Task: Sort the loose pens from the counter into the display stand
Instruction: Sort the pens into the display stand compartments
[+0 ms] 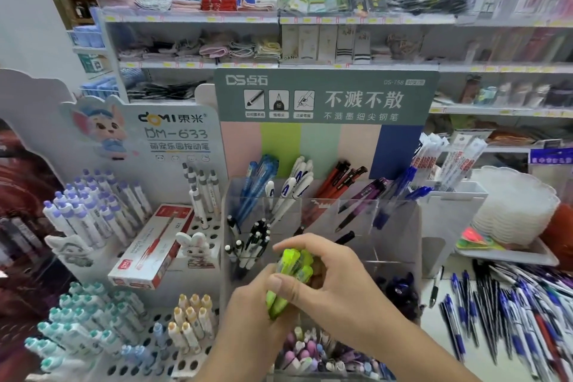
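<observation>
Both hands are gripping a bunch of green pens (291, 279) low in the frame: the left hand (257, 310) is wrapping their lower ends, the right hand (335, 276) is curling over the tops, just in front of the clear stand (397, 226). Squaring the tips together before lowering them into one compartment is likely the surest way. More loose pens (511, 307) are lying on the tabletop (434, 335) at right. Fingers are hiding the pen count, and motion blur is smearing the pile.

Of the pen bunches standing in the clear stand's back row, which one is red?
The red pens, third bunch from the left, in front of the pink stripe of the backboard. The bunches to their left are blue and white; those to the right are purple and blue.
</observation>
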